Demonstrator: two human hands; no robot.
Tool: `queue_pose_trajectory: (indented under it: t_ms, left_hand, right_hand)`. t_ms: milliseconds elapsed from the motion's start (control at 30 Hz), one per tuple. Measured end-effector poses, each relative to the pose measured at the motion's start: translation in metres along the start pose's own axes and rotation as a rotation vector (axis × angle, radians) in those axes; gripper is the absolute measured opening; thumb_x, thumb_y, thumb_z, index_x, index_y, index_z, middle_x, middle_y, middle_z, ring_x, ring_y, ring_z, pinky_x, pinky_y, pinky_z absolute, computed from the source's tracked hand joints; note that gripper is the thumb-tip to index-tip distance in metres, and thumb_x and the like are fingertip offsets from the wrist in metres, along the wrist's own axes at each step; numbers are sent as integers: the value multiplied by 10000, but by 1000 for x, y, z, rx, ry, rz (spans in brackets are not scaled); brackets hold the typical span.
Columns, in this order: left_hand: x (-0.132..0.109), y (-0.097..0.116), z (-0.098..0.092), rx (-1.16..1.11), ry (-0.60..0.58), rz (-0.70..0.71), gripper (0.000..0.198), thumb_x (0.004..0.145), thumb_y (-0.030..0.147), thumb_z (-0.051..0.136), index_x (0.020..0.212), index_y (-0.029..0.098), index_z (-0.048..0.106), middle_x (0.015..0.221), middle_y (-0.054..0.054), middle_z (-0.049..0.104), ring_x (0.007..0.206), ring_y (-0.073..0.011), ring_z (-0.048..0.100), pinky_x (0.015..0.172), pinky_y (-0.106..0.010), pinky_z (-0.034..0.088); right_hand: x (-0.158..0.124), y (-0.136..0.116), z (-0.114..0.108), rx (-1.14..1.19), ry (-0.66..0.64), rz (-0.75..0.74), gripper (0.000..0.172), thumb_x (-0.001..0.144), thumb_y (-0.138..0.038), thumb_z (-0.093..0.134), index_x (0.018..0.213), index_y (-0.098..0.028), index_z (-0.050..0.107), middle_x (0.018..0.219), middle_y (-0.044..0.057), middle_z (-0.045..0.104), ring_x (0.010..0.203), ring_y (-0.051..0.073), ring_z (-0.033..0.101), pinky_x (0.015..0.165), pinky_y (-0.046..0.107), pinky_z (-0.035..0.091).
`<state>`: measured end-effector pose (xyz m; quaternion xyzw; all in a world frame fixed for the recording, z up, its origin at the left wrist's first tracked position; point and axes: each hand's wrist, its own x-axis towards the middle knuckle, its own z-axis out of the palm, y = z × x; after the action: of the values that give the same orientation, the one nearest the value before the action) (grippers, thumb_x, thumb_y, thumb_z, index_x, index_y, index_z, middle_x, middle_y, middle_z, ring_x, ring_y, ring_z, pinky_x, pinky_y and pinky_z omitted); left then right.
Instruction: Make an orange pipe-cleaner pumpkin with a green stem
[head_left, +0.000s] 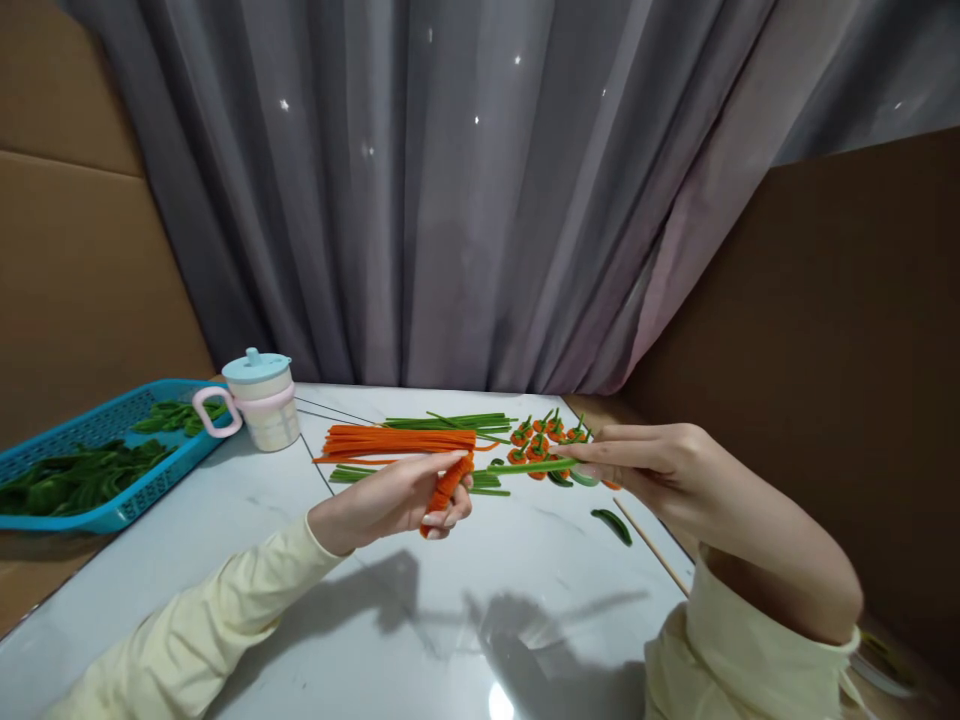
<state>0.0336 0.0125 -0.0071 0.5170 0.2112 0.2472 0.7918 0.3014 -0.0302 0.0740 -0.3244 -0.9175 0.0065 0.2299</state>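
My left hand point(409, 495) is closed around an orange pipe-cleaner coil point(448, 490), which sits tilted between thumb and fingers. In my right hand point(652, 460), the fingertips pinch a green pipe cleaner point(529, 467) that points left toward the coil. Whether its tip touches the coil is hard to tell. Behind my hands lie a bundle of orange pipe cleaners point(397, 440) and a bundle of green pipe cleaners point(450, 422). Several small orange pieces with green tops point(538, 447) stand grouped near my right fingers, partly hidden by them. A dark green curved piece point(613, 526) lies below my right hand.
A blue basket point(124, 513) with dark green pieces stands at the left. Beside it is a cup point(270, 405) with a light-blue lid and pink handle. A thin wooden stick point(652, 545) lies near the table's right edge. Grey curtains point(450, 200) hang behind.
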Motion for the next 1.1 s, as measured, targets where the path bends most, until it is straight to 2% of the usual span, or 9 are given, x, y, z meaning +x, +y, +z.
queue_pose_trajectory:
  t_ms: [133, 267, 400, 667, 1100]
  left_hand:
    - [1, 0, -1, 6, 28, -8, 364, 918, 448, 440, 905, 117, 588, 692, -18, 491, 550, -89, 366, 536, -222, 328]
    - [2, 1, 6, 39, 126, 8, 329, 889, 434, 521, 799, 121, 568, 710, -10, 468, 581, -85, 370, 540, -210, 323]
    - [1, 3, 8, 60, 157, 14, 310, 867, 418, 557, 757, 130, 527, 717, -14, 483, 594, -91, 395, 557, -223, 345]
    - [-2, 2, 3, 120, 66, 18, 323, 934, 412, 441, 729, 164, 418, 654, 11, 416, 570, -95, 356, 536, -220, 304]
    - [-3, 3, 3, 137, 1, -32, 318, 902, 421, 508, 736, 169, 405, 628, 34, 367, 527, -80, 277, 504, -225, 242]
  right_hand:
    - [5, 2, 4, 20, -14, 3, 310, 949, -226, 413, 1062, -197, 700, 849, 70, 714, 672, 139, 660, 566, 214, 493]
    - [11, 2, 7, 2, -4, -9, 307, 940, -210, 412, 1022, -193, 707, 853, 66, 716, 691, 140, 664, 569, 211, 485]
    - [14, 4, 11, -7, -11, 2, 290, 914, -167, 428, 962, -178, 714, 803, 56, 706, 646, 132, 643, 550, 210, 466]
    - [16, 15, 14, -24, -20, 45, 311, 894, -140, 416, 900, -169, 725, 766, 49, 705, 620, 112, 628, 555, 194, 457]
    - [21, 16, 21, -2, -57, 28, 293, 864, -109, 452, 881, -184, 735, 750, 47, 679, 641, 121, 626, 560, 199, 471]
